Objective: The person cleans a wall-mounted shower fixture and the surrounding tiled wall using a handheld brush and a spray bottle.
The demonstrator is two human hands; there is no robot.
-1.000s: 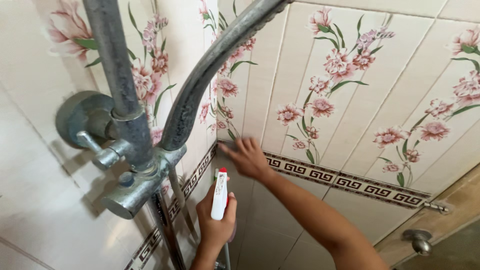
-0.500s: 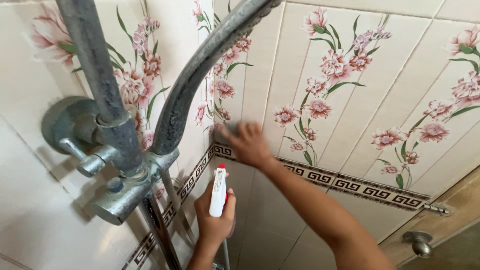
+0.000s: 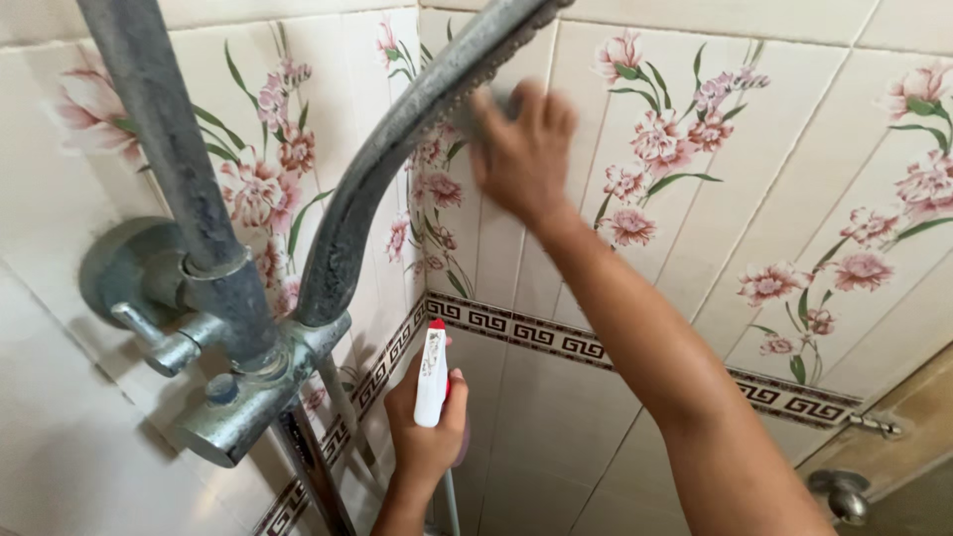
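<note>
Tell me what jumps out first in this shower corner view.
The right hand is pressed high on the flowered wall tiles near the corner, over something grey that is too blurred to name. Below it, the left hand grips a white spray bottle with a red tip. A dull grey shower valve and its curved hose fill the left foreground.

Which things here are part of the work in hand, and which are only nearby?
In use:
- right hand pressed to the flowered wall tiles
- left hand holding the white spray bottle with red nozzle

Only nearby:
- grey metal shower mixer
- grey ribbed shower hose
- round metal door knob
</note>
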